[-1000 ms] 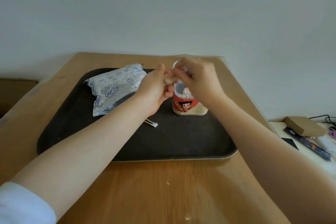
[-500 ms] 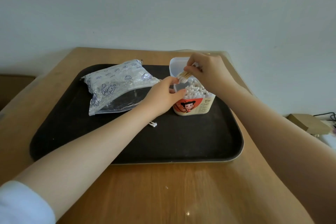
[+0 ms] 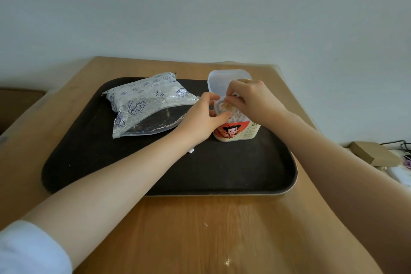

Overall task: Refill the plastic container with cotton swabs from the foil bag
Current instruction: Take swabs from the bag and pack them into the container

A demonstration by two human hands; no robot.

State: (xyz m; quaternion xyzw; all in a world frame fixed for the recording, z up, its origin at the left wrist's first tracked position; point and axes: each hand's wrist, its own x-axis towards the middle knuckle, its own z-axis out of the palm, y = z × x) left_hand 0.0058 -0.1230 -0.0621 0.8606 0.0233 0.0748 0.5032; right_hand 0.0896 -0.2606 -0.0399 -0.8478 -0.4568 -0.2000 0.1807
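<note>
Stray cotton swab (image 3: 191, 151) — mostly hidden beneath the left forearm (image 3: 133, 176).

Wooden table (image 3: 200, 229) w/ black tray (image 3: 222, 173) on it.
Tray sits directly on tabletop, toward far edge by wall; bare wood shows in front and on both sides of tray.
</note>
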